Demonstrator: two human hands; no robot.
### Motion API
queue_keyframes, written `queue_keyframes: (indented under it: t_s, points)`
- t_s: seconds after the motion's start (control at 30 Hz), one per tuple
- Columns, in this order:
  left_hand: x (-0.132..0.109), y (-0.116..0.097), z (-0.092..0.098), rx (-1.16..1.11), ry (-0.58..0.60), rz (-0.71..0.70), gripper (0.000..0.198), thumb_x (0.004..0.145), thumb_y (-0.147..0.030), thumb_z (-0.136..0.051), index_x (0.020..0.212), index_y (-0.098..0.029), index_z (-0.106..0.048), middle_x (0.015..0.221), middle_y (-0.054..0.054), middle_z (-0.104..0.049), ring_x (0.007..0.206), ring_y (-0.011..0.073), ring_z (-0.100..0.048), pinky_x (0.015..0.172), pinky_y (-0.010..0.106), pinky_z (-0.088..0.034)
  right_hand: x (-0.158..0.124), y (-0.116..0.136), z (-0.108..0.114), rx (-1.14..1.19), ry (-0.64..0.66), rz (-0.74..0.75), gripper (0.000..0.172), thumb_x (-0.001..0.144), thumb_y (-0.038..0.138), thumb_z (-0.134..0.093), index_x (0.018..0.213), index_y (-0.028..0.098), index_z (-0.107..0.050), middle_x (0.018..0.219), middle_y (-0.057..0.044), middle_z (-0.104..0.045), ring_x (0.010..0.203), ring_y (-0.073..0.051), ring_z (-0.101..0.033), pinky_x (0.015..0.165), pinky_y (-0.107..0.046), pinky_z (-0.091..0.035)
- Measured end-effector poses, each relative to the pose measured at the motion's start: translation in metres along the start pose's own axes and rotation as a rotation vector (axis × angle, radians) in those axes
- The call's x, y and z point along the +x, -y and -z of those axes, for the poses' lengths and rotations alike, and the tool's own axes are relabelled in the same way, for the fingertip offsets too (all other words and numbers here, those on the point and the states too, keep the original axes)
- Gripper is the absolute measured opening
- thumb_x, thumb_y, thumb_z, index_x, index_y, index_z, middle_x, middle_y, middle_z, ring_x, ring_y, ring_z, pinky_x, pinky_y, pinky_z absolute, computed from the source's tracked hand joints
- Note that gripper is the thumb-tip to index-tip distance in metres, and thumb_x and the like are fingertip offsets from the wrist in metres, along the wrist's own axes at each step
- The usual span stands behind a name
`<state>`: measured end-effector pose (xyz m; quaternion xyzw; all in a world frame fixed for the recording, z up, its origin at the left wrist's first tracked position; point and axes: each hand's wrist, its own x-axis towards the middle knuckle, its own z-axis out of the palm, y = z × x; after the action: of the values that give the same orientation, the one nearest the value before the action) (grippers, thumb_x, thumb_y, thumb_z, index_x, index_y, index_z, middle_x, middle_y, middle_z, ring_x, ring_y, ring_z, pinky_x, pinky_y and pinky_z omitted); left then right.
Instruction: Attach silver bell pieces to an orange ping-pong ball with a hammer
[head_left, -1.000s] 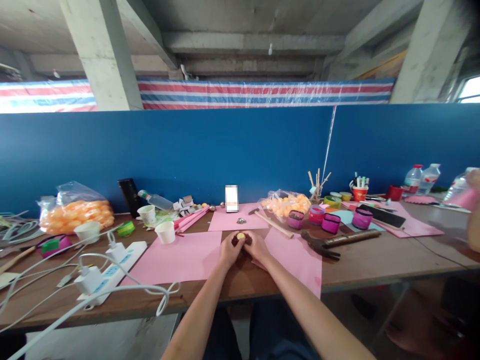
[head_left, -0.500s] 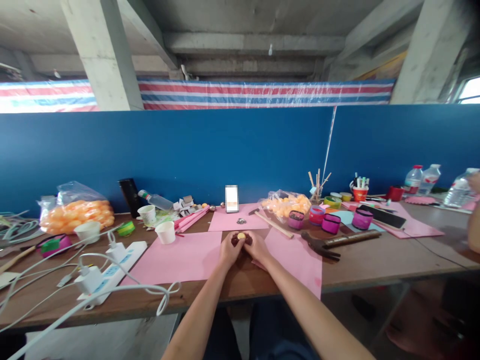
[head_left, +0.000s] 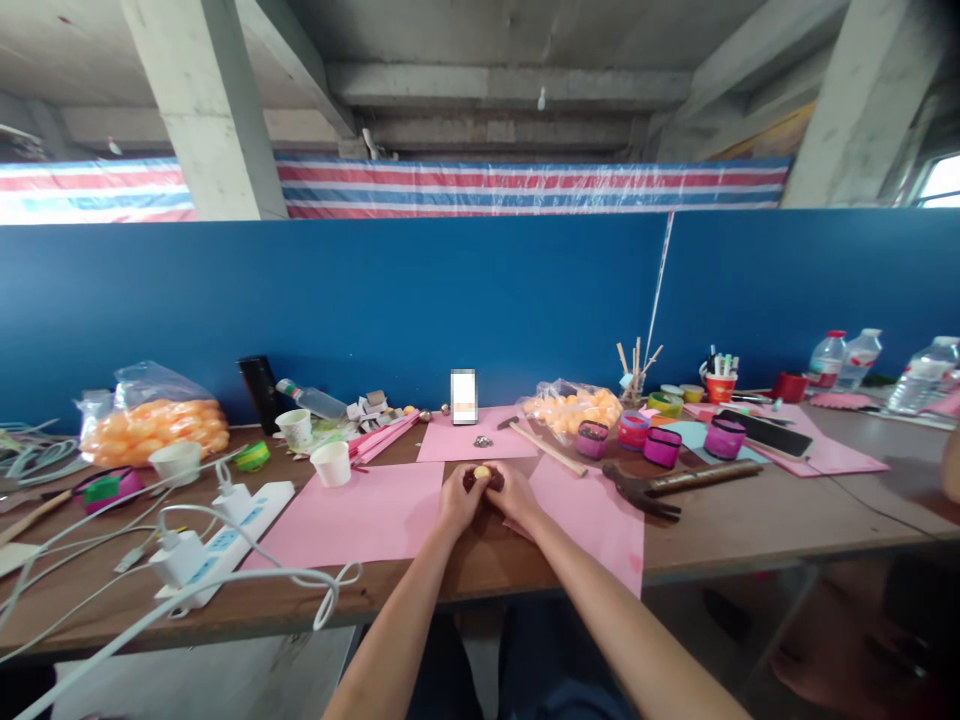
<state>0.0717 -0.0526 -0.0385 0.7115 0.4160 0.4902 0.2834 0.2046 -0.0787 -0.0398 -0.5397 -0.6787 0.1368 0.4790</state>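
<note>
Both hands meet above the brown table near its front edge, between two pink sheets. My left hand [head_left: 458, 492] is closed on the left side of a small dark brown piece with a round yellow middle [head_left: 482, 472]. My right hand [head_left: 511, 492] grips the same piece from the right, and both thumbs press close to the yellow part. Fingers cover much of the piece, so its exact kind does not show. Just beyond the hands, a little heap of shiny metal bits [head_left: 482, 441] lies on a pink sheet [head_left: 435, 440], before an upright phone [head_left: 464, 400].
Right of my hands lie a wooden-handled hammer [head_left: 550, 449] and a claw hammer [head_left: 697, 480], with a bag of orange balls [head_left: 577, 408] behind. On the left stand a paper cup [head_left: 331, 464] and a white power strip [head_left: 232, 540] with loose cables. A blue partition [head_left: 420, 300] closes the back.
My hands stay in place around the brown piece, with barely any shift of the thumbs. At the far right, another person's arm has drawn back from the water bottle.
</note>
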Motion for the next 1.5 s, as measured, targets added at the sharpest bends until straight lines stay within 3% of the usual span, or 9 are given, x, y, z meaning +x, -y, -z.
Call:
queue_keyframes:
  t_s: [0.87, 1.2, 1.5]
  points:
    - [-0.001, -0.011, 0.004, 0.007, 0.088, -0.07, 0.026, 0.078, -0.031, -0.048, 0.1, -0.021, -0.061, 0.098, 0.004, -0.066, 0.089, 0.0188, -0.06, 0.08, 0.032, -0.046, 0.001, 0.004, 0.002, -0.03, 0.0, 0.02, 0.033, 0.069, 0.02, -0.057, 0.102, 0.023, -0.057, 0.098, -0.004, -0.063, 0.087, -0.02, -0.058, 0.077, -0.031, -0.044]
    - [-0.002, -0.012, 0.005, 0.033, 0.05, -0.055, 0.03, 0.079, -0.034, -0.047, 0.103, -0.021, -0.06, 0.102, 0.006, -0.065, 0.094, 0.0204, -0.059, 0.085, 0.035, -0.044, 0.0, 0.008, 0.004, -0.032, 0.0, 0.021, 0.03, 0.072, 0.022, -0.055, 0.102, 0.023, -0.057, 0.098, -0.003, -0.063, 0.088, -0.019, -0.058, 0.078, -0.03, -0.044]
    - [0.0, -0.003, 0.001, 0.045, 0.007, 0.009, 0.038, 0.072, -0.034, -0.057, 0.106, -0.018, -0.057, 0.108, 0.01, -0.062, 0.097, 0.0229, -0.058, 0.085, 0.037, -0.045, 0.0, 0.008, 0.003, -0.036, -0.005, -0.001, 0.031, 0.07, 0.017, -0.055, 0.1, 0.023, -0.057, 0.097, -0.003, -0.063, 0.088, -0.019, -0.058, 0.077, -0.03, -0.044]
